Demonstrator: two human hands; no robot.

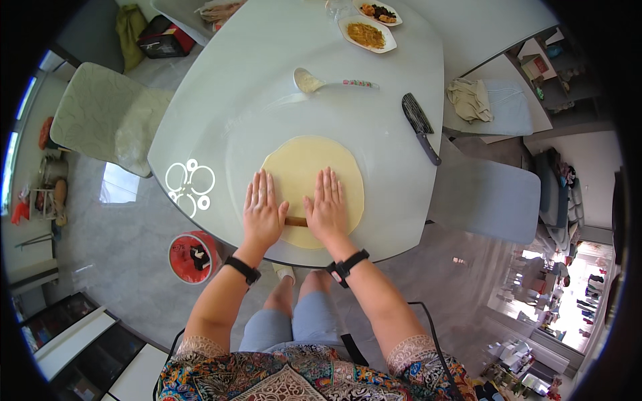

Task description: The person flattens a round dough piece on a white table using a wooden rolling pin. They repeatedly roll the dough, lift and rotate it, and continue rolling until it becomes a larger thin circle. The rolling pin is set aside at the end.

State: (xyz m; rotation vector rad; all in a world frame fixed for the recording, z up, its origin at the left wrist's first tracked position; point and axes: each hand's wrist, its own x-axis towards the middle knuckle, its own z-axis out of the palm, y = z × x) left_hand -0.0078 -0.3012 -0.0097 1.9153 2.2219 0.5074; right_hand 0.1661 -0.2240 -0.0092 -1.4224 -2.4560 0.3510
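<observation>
A large, thin, round sheet of pale yellow dough [313, 158] lies on the pale tabletop [200, 125]. Across its near part runs a wooden rolling pin [296, 221], whose middle shows between my hands. My left hand [263, 210] lies flat over the pin's left part, its fingers pointing away from me at the dough's left edge. Over the pin's right part rests my right hand [326, 205], palm down, fingers straight on the dough. My palms hide the pin's ends. Beyond the dough is a ladle [307, 81] holding a whitish powder, with a flower-patterned handle.
A dark-bladed knife [420, 120] lies near the table's right edge. Two dishes of food, one with yellowish shreds [367, 35], stand at the far end beside a clear glass [338, 9]. Chairs flank the table. A red bin [193, 258] stands on the floor at the near left.
</observation>
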